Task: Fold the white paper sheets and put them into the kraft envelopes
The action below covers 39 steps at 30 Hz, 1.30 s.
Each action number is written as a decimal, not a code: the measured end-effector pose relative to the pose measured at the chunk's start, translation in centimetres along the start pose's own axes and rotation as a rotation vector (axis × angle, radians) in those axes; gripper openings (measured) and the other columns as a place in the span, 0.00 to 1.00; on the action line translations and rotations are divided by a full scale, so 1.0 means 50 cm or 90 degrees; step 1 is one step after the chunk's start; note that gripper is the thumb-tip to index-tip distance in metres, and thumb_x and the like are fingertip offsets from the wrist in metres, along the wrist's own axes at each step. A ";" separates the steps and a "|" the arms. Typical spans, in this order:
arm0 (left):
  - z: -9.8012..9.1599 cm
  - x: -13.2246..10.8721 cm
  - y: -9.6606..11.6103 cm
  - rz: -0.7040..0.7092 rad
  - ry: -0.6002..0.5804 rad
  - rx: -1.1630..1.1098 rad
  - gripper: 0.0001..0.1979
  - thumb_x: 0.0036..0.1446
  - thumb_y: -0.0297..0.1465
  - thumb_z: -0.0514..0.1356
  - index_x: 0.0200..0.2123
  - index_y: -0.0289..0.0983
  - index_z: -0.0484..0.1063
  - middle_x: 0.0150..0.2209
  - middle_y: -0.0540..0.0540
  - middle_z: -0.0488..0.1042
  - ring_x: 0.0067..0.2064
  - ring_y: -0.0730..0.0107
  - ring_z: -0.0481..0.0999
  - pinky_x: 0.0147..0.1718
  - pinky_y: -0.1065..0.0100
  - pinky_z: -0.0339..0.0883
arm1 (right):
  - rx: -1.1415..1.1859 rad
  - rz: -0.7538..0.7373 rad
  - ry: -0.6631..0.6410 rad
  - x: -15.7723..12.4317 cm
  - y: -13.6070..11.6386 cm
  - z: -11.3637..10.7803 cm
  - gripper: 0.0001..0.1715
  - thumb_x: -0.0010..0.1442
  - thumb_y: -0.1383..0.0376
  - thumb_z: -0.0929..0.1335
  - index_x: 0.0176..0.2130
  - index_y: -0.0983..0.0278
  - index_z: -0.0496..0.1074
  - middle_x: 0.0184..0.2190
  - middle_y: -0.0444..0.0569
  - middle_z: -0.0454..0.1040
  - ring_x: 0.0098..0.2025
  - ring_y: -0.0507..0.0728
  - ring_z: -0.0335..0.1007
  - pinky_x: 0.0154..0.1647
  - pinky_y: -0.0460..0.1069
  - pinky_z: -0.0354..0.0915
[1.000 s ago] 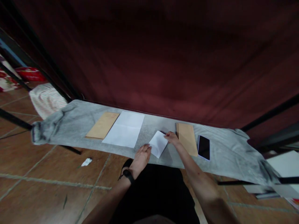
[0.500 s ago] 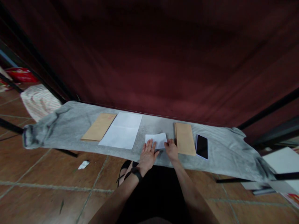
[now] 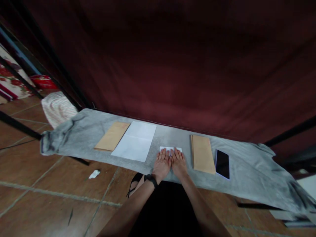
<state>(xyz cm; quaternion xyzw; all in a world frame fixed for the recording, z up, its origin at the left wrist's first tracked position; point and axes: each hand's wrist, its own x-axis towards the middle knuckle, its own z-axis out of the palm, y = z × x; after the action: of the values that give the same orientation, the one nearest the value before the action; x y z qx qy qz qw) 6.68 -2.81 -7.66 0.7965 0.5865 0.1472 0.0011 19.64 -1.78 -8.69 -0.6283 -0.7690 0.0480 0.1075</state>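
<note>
A small folded sheet of white paper (image 3: 170, 148) lies on the grey cloth in front of me, mostly covered by my hands. My left hand (image 3: 161, 164) rests flat on it, fingers stretched out, a dark band at the wrist. Beside it my right hand (image 3: 179, 163) also presses down flat, its fingers pointing away from me. The two hands touch or nearly touch at the fingertips. Left of them is a larger white sheet (image 3: 135, 141) with crease lines. To the right lies a stack of brown envelopes (image 3: 202, 154).
The narrow table wears a grey cloth (image 3: 247, 164). More brown envelopes (image 3: 112, 135) lie at the left, and a phone (image 3: 222, 164) is on the right. A dark red curtain (image 3: 158, 82) hangs behind. A scrap of white paper (image 3: 94, 174) is on the tiled floor.
My right hand has let go of the small paper's right edge and now lies flat on it beside the left hand. The view has shifted slightly.
</note>
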 end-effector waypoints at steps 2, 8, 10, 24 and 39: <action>0.013 -0.003 -0.012 -0.017 -0.001 0.000 0.27 0.68 0.37 0.44 0.67 0.31 0.57 0.68 0.36 0.58 0.70 0.57 0.54 0.65 0.51 0.52 | -0.023 0.017 0.004 -0.004 0.006 0.009 0.30 0.71 0.62 0.56 0.69 0.63 0.53 0.72 0.54 0.45 0.72 0.62 0.40 0.70 0.61 0.43; 0.024 -0.028 -0.036 -0.061 0.005 0.003 0.31 0.68 0.39 0.45 0.68 0.28 0.52 0.69 0.35 0.54 0.70 0.56 0.51 0.66 0.53 0.51 | -0.062 0.058 0.037 -0.021 0.037 0.032 0.34 0.70 0.57 0.56 0.70 0.69 0.50 0.71 0.59 0.43 0.72 0.64 0.42 0.70 0.61 0.43; 0.021 -0.037 -0.040 -0.073 0.009 0.008 0.31 0.67 0.39 0.45 0.69 0.28 0.50 0.69 0.35 0.54 0.70 0.56 0.52 0.66 0.52 0.52 | -0.068 0.065 0.052 -0.027 0.046 0.040 0.35 0.70 0.57 0.55 0.70 0.70 0.49 0.71 0.59 0.45 0.72 0.63 0.42 0.70 0.60 0.43; -0.036 -0.063 -0.056 -0.024 -0.007 -0.009 0.25 0.67 0.36 0.48 0.61 0.29 0.65 0.62 0.32 0.66 0.65 0.53 0.64 0.61 0.50 0.60 | -0.068 0.059 0.093 -0.032 0.052 0.056 0.37 0.69 0.55 0.53 0.70 0.71 0.49 0.70 0.58 0.49 0.70 0.64 0.46 0.70 0.62 0.44; -0.188 -0.042 -0.618 -0.568 0.072 0.103 0.43 0.59 0.54 0.51 0.64 0.23 0.54 0.65 0.23 0.57 0.67 0.38 0.54 0.60 0.45 0.52 | -0.078 0.079 0.089 -0.030 0.053 0.067 0.37 0.70 0.54 0.52 0.70 0.71 0.49 0.70 0.57 0.49 0.71 0.63 0.45 0.70 0.61 0.41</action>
<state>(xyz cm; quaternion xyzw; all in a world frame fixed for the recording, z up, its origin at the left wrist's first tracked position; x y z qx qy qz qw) -24.93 3.24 -4.57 0.4541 0.8809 0.1297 -0.0299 21.68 -2.51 -12.68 -0.6820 -0.7207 -0.0365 0.1189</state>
